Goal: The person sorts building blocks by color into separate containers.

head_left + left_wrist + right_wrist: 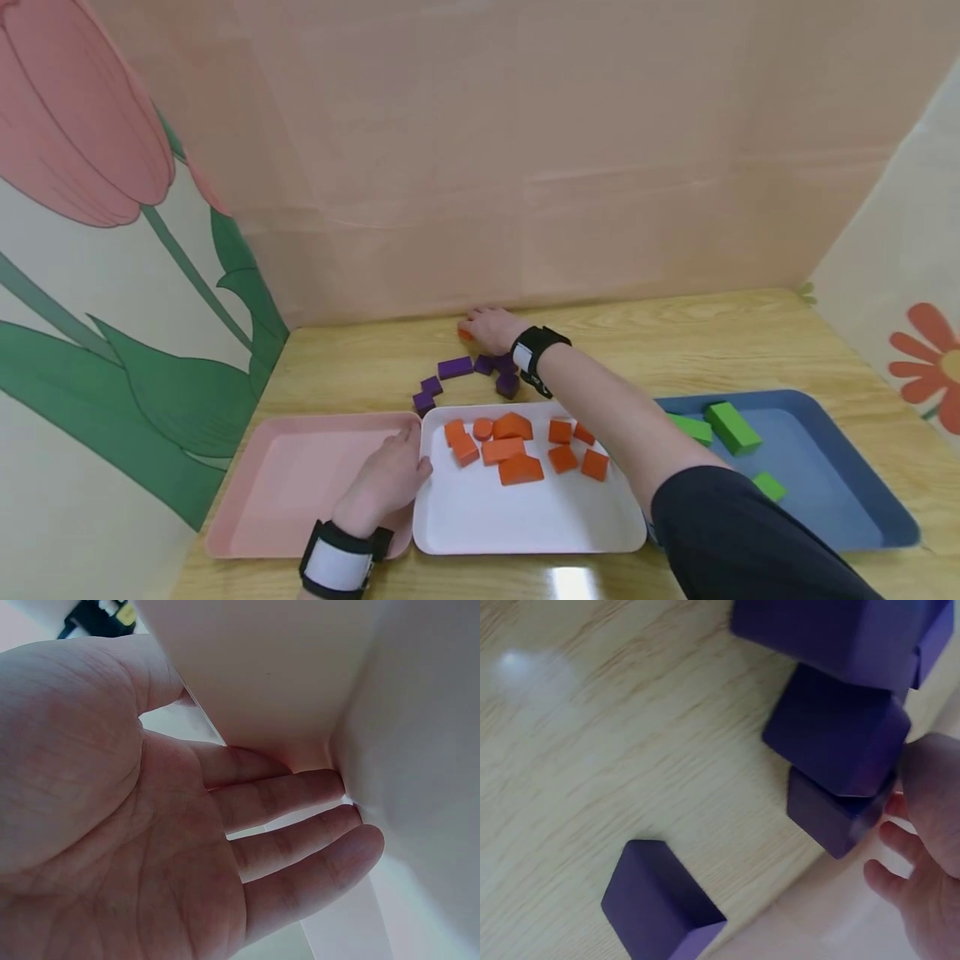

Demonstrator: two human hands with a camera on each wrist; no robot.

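At the back of the table, my right hand (491,329) holds an orange block (465,334) in its fingers, mostly hidden. In the right wrist view, the right hand (930,855) shows beside purple blocks (840,735), and the orange block is out of sight. My left hand (386,475) lies over the pink tray (258,492), its thumb on the left rim of the white tray (525,525). In the left wrist view, a pale tray edge (262,675) runs between the thumb and the nearly straight fingers of the left hand (172,817).
Several orange blocks (502,451) lie in the white tray's back half. Behind it, more purple blocks (455,367) are scattered on the wooden table (360,367). A blue tray (847,500) with green blocks (733,428) stands on the right, below my right arm. A beige cloth (525,167) hangs behind.
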